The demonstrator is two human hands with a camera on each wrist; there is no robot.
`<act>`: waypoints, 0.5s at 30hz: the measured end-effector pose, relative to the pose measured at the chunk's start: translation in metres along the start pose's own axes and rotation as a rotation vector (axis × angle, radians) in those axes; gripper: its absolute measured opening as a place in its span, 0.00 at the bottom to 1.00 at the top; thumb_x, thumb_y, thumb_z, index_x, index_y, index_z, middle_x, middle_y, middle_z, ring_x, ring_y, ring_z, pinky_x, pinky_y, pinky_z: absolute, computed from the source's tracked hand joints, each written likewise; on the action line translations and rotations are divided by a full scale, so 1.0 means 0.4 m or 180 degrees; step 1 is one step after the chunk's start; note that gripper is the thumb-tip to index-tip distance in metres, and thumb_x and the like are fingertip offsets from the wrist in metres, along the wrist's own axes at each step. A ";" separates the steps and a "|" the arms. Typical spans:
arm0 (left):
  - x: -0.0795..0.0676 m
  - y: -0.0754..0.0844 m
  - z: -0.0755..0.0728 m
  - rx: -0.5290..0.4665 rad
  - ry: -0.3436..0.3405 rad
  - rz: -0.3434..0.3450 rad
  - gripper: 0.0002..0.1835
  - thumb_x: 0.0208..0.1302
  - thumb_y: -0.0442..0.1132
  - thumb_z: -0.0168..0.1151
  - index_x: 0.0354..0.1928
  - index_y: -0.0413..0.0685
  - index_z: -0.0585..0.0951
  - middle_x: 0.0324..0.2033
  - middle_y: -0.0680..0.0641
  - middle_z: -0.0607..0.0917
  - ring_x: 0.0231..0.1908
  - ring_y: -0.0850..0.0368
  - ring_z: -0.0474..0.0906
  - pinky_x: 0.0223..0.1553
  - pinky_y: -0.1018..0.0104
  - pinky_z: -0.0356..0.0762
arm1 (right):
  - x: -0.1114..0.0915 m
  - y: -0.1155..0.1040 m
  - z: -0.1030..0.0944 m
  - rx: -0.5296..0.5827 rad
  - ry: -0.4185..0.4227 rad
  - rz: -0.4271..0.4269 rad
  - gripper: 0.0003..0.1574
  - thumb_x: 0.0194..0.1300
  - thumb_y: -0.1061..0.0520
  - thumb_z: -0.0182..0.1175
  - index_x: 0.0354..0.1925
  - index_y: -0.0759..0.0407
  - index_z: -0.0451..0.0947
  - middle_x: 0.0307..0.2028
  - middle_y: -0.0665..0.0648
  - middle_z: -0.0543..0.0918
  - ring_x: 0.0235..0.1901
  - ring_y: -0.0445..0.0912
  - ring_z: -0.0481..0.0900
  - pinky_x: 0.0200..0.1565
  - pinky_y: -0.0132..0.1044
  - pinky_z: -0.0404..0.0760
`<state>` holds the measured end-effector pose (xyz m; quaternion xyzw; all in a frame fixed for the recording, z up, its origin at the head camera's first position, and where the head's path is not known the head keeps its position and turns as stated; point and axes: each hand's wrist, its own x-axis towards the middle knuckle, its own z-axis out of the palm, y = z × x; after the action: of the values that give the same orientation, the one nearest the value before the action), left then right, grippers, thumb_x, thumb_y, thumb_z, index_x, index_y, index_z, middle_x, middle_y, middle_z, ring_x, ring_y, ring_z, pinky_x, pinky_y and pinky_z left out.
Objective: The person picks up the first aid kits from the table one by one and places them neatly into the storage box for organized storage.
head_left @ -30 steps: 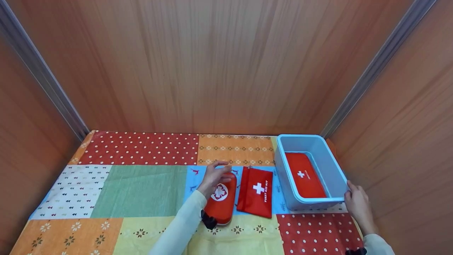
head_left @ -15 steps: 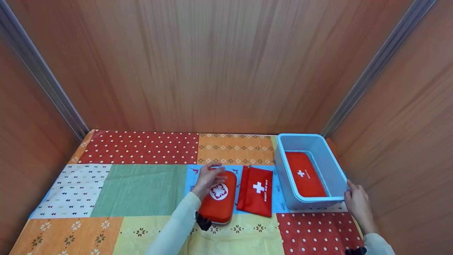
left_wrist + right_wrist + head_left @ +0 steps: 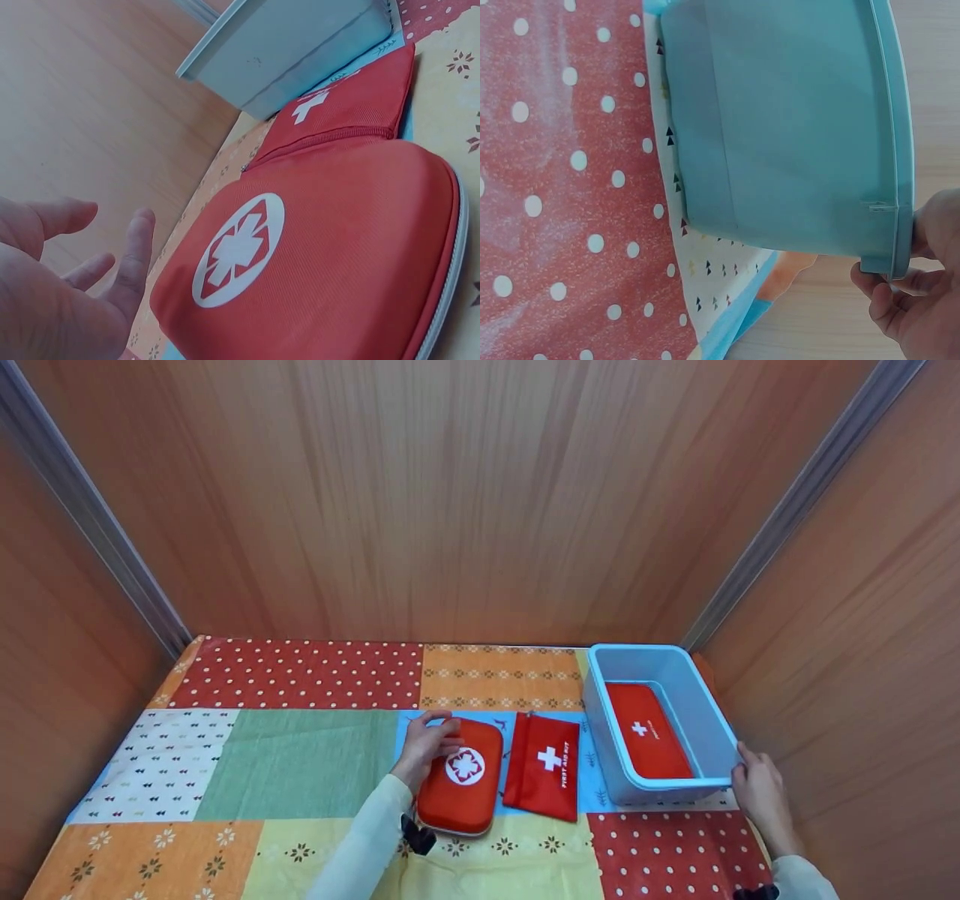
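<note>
A red zippered first aid case with a round white emblem lies on the patterned cloth. My left hand is at its far left corner, fingers loosely bent and holding nothing; the left wrist view shows the same hand apart from the case's top. Just right of the case is a flat red pouch marked FIRST AID KIT. My right hand grips the near right corner of a light blue plastic bin, its thumb and fingers around the rim. Inside the bin lies another red item with a white cross.
A patchwork-print tablecloth covers the table. Wood-grain panels stand behind and on both sides, the right one close beside the bin.
My left hand has drawn back leftward across the first aid case, uncovering its emblem. The right hand, bin and pouch stay in place.
</note>
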<state>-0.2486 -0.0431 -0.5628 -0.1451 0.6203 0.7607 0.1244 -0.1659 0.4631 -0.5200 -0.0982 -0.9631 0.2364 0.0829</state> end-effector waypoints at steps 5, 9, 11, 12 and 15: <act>0.003 -0.006 -0.020 -0.0011 0.0063 0.0000 0.21 0.67 0.40 0.62 0.58 0.40 0.72 0.48 0.32 0.84 0.40 0.43 0.87 0.49 0.51 0.82 | 0.000 0.000 -0.001 0.0020 -0.0031 0.0010 0.33 0.73 0.61 0.47 0.70 0.75 0.54 0.50 0.76 0.69 0.45 0.67 0.74 0.47 0.59 0.83; 0.000 -0.010 -0.034 -0.0044 0.0071 0.0012 0.21 0.67 0.38 0.62 0.58 0.37 0.72 0.47 0.31 0.84 0.37 0.45 0.88 0.47 0.51 0.83 | 0.001 0.000 -0.001 0.0024 -0.0063 0.0037 0.33 0.73 0.61 0.47 0.71 0.74 0.53 0.51 0.76 0.69 0.45 0.68 0.74 0.46 0.58 0.83; -0.001 -0.013 -0.041 -0.0039 0.0085 0.0031 0.21 0.67 0.37 0.62 0.59 0.36 0.71 0.45 0.31 0.84 0.36 0.46 0.88 0.45 0.52 0.84 | 0.002 0.000 0.000 0.0002 -0.0038 0.0019 0.33 0.73 0.62 0.47 0.70 0.75 0.54 0.50 0.76 0.69 0.46 0.69 0.74 0.48 0.61 0.81; -0.001 -0.016 -0.045 -0.0032 0.0096 0.0034 0.21 0.67 0.36 0.62 0.59 0.35 0.71 0.44 0.31 0.84 0.35 0.46 0.88 0.44 0.52 0.84 | 0.004 -0.001 0.001 -0.0005 -0.0017 0.0008 0.33 0.72 0.63 0.47 0.70 0.75 0.55 0.50 0.77 0.69 0.45 0.70 0.74 0.48 0.62 0.80; -0.003 -0.022 -0.054 0.0053 0.0141 0.0049 0.22 0.66 0.37 0.63 0.59 0.35 0.72 0.40 0.32 0.85 0.31 0.48 0.88 0.41 0.55 0.85 | 0.007 -0.002 0.002 -0.0037 0.0062 -0.0030 0.32 0.70 0.65 0.47 0.68 0.77 0.57 0.49 0.79 0.69 0.46 0.72 0.74 0.50 0.66 0.77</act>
<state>-0.2429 -0.0625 -0.5745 -0.1561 0.6304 0.7530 0.1060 -0.1687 0.4626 -0.5199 -0.0965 -0.9641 0.2293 0.0928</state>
